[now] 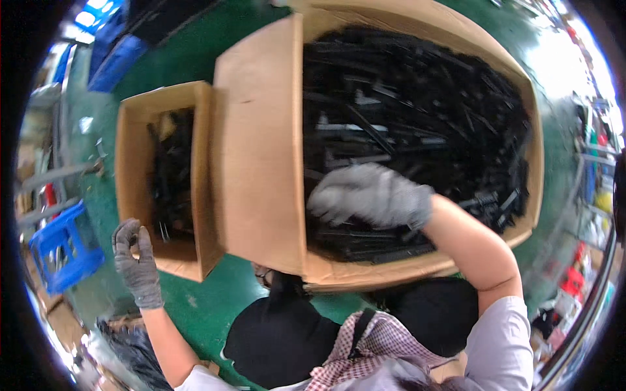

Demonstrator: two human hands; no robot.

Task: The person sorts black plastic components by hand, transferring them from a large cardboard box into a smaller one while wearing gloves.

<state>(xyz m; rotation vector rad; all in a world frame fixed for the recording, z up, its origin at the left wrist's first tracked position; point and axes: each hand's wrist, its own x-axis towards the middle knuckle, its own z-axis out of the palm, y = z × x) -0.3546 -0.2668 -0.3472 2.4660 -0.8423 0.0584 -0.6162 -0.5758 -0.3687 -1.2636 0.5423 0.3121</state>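
A grey knitted glove covers my left hand (137,264), which is raised by the near left corner of the small cardboard box (203,182). Its fingers are bent and stand apart from the thumb, with nothing seen between them. My right hand (372,195), gloved alike, reaches into the large cardboard box (257,143), over a deep heap of long black parts (417,98). Motion blurs that hand, and its fingertips are hard to make out. Similar dark pieces (173,156) lie in the small box, left of the large one.
On the green floor (244,287) at the left stands a blue plastic stool (65,247). A blue bin (117,62) is at the far left. Shelving with assorted goods (593,195) lines the right side. My knees (280,339) are close to the large box's near wall.
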